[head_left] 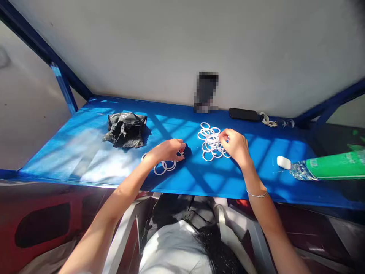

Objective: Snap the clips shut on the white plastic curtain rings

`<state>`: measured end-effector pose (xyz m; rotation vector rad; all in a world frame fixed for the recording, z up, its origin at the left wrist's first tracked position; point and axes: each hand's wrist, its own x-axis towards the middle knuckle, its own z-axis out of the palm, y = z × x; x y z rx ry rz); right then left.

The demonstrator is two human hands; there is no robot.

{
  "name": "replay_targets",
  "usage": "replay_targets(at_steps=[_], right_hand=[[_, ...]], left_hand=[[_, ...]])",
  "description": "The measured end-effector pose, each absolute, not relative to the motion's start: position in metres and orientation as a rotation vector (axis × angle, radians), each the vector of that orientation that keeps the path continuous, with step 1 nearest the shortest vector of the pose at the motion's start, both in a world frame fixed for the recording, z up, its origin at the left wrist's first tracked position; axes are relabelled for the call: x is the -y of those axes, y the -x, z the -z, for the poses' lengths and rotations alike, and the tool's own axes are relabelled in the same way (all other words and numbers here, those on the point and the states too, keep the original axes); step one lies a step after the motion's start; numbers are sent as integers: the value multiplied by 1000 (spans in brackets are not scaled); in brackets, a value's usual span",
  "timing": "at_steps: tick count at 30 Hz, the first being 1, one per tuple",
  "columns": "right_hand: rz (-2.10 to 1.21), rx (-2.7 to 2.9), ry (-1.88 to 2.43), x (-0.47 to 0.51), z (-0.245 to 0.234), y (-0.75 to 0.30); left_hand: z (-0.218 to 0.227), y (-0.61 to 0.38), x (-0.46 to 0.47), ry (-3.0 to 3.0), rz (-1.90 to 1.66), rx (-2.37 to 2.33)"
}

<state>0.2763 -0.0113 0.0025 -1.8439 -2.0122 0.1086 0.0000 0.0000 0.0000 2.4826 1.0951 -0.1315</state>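
My left hand [169,149] rests on the blue table [85,152], fingers curled over a small group of white rings [164,166] near the front edge. What its fingertips pinch is hidden. My right hand [236,146] reaches into a larger pile of white rings [209,141] in the middle of the table. Its fingers are closed in a pinch on one white ring at the pile's right side. A thin bracelet [257,194] circles my right wrist.
A crumpled black plastic bag [126,129] lies at the left. A plastic bottle with a green label [322,166] lies on its side at the right. A dark flat object [244,114] and a blurred dark item [205,92] stand by the white wall.
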Motion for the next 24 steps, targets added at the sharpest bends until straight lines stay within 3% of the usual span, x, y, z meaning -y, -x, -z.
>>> replay_targets(at_steps=[4, 7, 13, 24], right_hand=[[-80, 1990, 1719, 10, 0, -275], [-105, 1985, 1549, 11, 1, -270], [-508, 2032, 1229, 23, 7, -245], [-926, 1851, 1235, 35, 14, -225]], left_hand=[[2, -6, -2, -2511, 38, -1044], [2, -9, -2, -2470, -236, -976], [0, -16, 1, -2075, -688, -803], [16, -32, 4, -1556, -735, -697]])
